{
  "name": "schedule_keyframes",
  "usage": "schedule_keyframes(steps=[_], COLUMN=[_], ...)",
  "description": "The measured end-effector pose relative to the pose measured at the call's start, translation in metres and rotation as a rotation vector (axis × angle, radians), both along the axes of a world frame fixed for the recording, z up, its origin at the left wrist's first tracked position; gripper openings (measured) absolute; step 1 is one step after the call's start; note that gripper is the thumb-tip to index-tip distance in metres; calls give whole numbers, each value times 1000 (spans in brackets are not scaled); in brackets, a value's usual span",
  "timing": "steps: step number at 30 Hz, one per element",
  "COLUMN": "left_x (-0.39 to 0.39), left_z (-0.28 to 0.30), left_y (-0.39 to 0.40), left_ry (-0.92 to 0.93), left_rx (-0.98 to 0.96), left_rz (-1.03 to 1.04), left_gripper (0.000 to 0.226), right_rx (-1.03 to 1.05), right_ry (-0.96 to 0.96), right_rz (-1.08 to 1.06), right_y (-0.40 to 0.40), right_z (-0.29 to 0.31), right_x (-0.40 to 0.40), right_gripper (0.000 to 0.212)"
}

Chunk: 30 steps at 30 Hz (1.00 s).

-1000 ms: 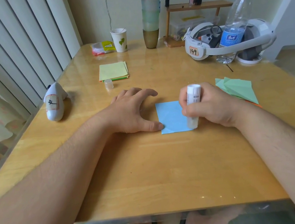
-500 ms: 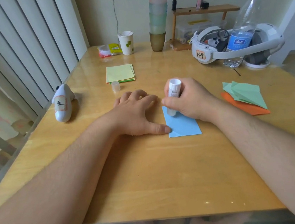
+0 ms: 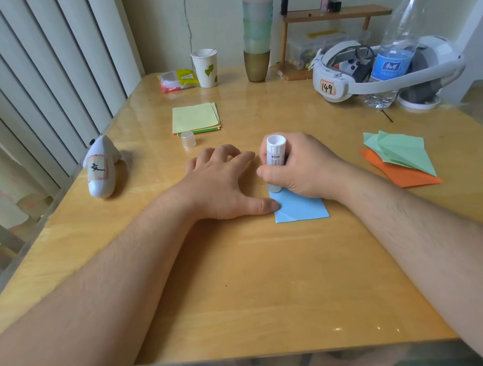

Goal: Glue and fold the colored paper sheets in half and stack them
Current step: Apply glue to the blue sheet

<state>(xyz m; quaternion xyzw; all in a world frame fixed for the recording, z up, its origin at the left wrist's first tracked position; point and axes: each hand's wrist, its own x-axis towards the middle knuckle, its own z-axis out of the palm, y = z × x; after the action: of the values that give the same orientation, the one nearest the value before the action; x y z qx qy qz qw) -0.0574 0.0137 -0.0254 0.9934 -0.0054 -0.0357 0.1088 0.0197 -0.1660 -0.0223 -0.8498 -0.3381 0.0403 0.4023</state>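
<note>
A: Where is the sheet being worked on?

B: The blue paper sheet (image 3: 300, 207) lies flat on the wooden counter (image 3: 246, 287), about mid-counter, with a crease running across its near left corner.

A: And the hands?

B: The right hand (image 3: 302, 170) has its fingers (image 3: 269, 173) curled round a white glue stick (image 3: 275, 156), held nearly upright with its lower end down on the far left part of the sheet. The left hand (image 3: 222, 185) lies palm down on the counter, fingers straight and spread, holding nothing; its thumb tip touches the sheet's left edge.

A: Where's the cap?

B: A small clear cap (image 3: 188, 139) stands on the counter beyond the left hand, just in front of the stack of unfolded sheets (image 3: 195, 118), yellow-green on top.

A: Any finished pieces?

B: To the right, well apart from the blue sheet, a folded green sheet (image 3: 396, 150) rests on a folded orange sheet (image 3: 402, 175).

A: What else?

B: A white figurine (image 3: 101, 171) lies near the left edge. At the back are a paper cup (image 3: 205, 68), a stack of tumblers (image 3: 257, 30), a white headset (image 3: 372, 74) and a water bottle (image 3: 396, 44).
</note>
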Motion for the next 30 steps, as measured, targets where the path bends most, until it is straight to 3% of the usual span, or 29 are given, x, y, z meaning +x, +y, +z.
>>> schedule_keyframes(steps=[24, 30], left_x=[-1, 2], left_z=[1, 7], left_y=[0, 11], left_ry=[0, -13], left_rx=[-5, -214], left_rz=[-15, 61], left_gripper=[104, 77], right_rx=[42, 0], right_ry=[-81, -48], right_rz=[-189, -149], right_y=[10, 6], right_z=[1, -2], right_x=[7, 2], right_gripper=[30, 32])
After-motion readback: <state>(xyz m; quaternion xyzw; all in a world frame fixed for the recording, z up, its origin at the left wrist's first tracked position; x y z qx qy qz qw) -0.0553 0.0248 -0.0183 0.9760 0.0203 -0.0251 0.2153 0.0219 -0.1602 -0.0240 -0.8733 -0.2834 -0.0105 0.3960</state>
